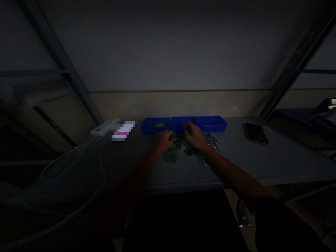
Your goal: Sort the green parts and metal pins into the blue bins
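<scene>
Dimness hides detail | left hand [163,139], right hand [194,135] on green pile [172,155] | fingers' hold unreadable

Very dim, grainy view; faint light on the far wall, corners black, edges bowed

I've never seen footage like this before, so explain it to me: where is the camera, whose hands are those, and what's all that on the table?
No machine here. One camera sits on a person's head, looking forward and down, so the two bare arms are that person's own. The left hand and right hand rest on a heap of small green pieces on a grey table; it is too dark to tell whether either grips one. Behind them stands a row of blue bins, beside the right hand a pile of small metal parts. Further right lies a dark phone; at left, a white box with a cable.
</scene>
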Demonstrator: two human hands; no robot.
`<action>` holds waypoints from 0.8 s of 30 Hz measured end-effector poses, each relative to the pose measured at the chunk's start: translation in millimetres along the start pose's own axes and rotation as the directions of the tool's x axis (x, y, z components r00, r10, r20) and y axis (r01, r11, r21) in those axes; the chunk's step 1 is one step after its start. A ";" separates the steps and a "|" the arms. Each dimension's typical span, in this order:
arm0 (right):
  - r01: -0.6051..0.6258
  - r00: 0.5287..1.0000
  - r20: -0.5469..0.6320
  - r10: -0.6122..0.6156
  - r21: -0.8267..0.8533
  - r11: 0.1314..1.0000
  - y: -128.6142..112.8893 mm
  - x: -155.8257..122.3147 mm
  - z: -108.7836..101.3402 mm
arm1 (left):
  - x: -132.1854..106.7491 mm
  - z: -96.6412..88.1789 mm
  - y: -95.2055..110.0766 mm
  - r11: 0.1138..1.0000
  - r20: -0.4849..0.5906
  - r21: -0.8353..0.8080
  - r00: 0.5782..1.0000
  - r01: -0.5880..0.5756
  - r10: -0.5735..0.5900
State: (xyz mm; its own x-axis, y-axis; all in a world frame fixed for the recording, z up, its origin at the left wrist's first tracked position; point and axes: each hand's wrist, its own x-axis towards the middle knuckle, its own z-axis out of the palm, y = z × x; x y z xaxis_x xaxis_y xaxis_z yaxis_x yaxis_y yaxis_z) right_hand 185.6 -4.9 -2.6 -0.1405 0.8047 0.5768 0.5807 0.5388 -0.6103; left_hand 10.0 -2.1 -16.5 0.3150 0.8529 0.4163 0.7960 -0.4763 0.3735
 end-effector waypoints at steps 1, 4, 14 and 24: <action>-0.013 0.999 -0.043 0.013 0.012 1.000 -1.7 -0.2 -1.6 | 0.2 -2.0 1.6 1.000 -0.025 0.006 1.000 -0.001 0.001; -0.036 0.993 -0.115 0.040 0.036 0.999 -6.7 -0.5 -7.8 | 1.9 -8.7 2.2 0.999 -0.123 0.012 0.992 0.036 -0.034; -0.116 0.990 -0.048 0.133 0.263 0.958 -3.7 -3.5 10.1 | 10.6 -12.6 4.7 0.689 -0.147 -0.693 0.894 0.212 -0.423; -0.255 0.957 0.015 0.290 0.521 0.814 -7.8 -1.9 14.2 | 7.4 -5.7 18.7 0.483 0.053 -0.852 0.951 0.202 -0.305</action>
State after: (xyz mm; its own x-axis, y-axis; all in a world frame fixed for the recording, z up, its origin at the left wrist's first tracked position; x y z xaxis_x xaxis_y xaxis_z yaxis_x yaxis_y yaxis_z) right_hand 169.9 -7.1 -6.7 0.0221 0.9301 0.3665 0.0911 0.3632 -0.9272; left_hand 24.3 -5.9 -1.7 0.0841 0.9676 0.2379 0.0078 -0.2394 0.9709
